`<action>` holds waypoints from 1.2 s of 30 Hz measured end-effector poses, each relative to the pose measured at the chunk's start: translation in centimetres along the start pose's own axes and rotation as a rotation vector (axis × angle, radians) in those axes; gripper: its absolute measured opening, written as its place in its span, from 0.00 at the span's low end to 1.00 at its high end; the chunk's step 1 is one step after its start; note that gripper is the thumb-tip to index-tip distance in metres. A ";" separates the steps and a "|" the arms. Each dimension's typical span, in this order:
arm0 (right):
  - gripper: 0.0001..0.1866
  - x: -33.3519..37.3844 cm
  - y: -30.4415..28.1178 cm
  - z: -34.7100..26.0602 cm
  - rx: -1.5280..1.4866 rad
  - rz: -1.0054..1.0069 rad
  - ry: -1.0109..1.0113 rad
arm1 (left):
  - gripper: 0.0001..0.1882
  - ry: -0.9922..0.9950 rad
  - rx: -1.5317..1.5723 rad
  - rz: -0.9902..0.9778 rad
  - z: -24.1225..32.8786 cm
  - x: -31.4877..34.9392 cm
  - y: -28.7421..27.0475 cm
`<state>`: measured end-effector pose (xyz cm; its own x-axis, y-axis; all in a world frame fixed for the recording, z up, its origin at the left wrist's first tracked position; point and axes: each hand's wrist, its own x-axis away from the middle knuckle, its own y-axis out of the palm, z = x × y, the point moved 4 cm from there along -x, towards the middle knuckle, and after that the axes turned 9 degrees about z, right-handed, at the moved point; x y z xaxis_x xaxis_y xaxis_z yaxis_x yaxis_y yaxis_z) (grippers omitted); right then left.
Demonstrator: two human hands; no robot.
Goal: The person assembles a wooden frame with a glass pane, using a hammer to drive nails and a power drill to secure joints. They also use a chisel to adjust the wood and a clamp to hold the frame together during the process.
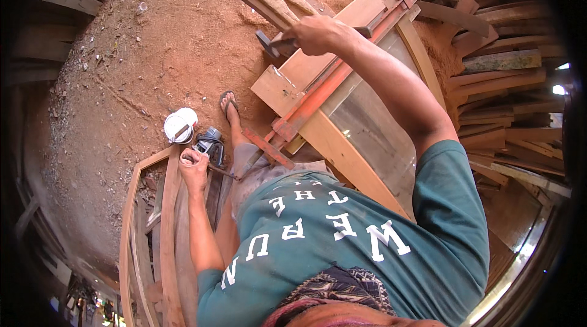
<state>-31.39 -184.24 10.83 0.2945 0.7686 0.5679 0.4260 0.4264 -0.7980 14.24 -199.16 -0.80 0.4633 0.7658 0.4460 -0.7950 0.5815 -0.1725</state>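
Observation:
My right hand (312,34) is closed round a hammer (267,44), its dark head sticking out to the left above a wooden workpiece. Beneath that arm, a long red bar clamp (324,91) lies diagonally along the wooden frame piece (324,61). My left hand (194,168) is lower left, fingers closed on a thin dark rod (223,173). The rod reaches toward the near end of the clamp, by my lap; whether it is the clamp's handle I cannot tell for certain. A short wood block (276,89) sits against the clamp's left side.
A white bucket (179,126) with a stick across its top and a corded power tool (210,143) stand beyond my left hand. Curved wooden pieces (171,235) lie at lower left. Stacked planks (501,82) line the right. A board with a mallet-like wooden piece (275,0) lies ahead on sawdust.

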 end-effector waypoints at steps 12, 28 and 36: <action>0.15 -2.3 0.7 -0.6 0.122 -0.110 0.031 | 0.17 -0.057 0.062 0.024 0.4 0.3 0.8; 0.16 -1.7 2.9 0.6 0.157 -0.123 -0.094 | 0.16 -0.079 -0.022 0.072 -0.2 0.1 0.4; 0.25 -2.0 1.4 3.7 0.020 -0.130 -0.123 | 0.16 -0.048 -0.127 0.060 0.5 0.0 0.3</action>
<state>-34.52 -183.38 7.81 0.1311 0.7585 0.6383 0.4360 0.5342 -0.7243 13.79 -199.16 -0.45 0.3947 0.7881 0.4723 -0.7637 0.5672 -0.3082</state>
